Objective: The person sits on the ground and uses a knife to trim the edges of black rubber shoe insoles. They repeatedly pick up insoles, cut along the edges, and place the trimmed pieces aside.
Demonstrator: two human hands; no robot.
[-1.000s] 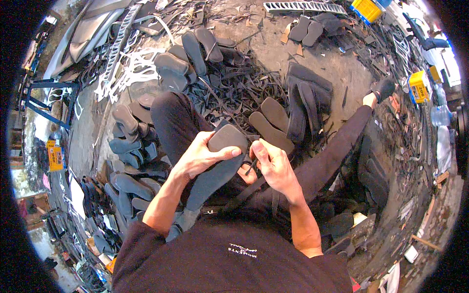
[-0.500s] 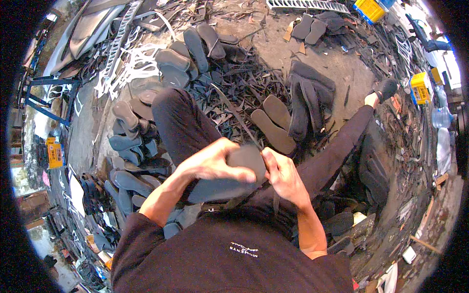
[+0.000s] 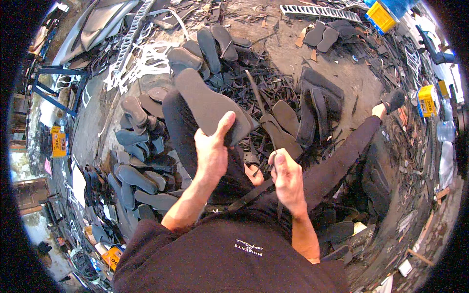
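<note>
A dark grey shoe sole (image 3: 205,102) is gripped at its near end by my left hand (image 3: 213,151), the thumb flat on its upper face. It is raised over my bent left knee and tilted up to the left, with a second dark layer showing along its right edge. To its right, my right hand (image 3: 286,176) is closed, thumb pressed on the fingers, around a thin dark strip (image 3: 271,139) running up and away. The hands are apart. Just beyond the right hand, two loose soles (image 3: 281,129) lie on a heap of dark offcuts (image 3: 249,88).
Piled soles (image 3: 139,178) lie on the left, with more (image 3: 207,49) beyond my knee. Folded dark sheets (image 3: 320,102) stand ahead to the right. White cut-out scraps (image 3: 146,63) and a blue metal frame (image 3: 58,88) lie far left. A yellow box (image 3: 426,101) stands at right.
My left hand has swung the sole up and away from my lap, toward the left knee. My right hand has come back slightly toward me and apart from the sole.
</note>
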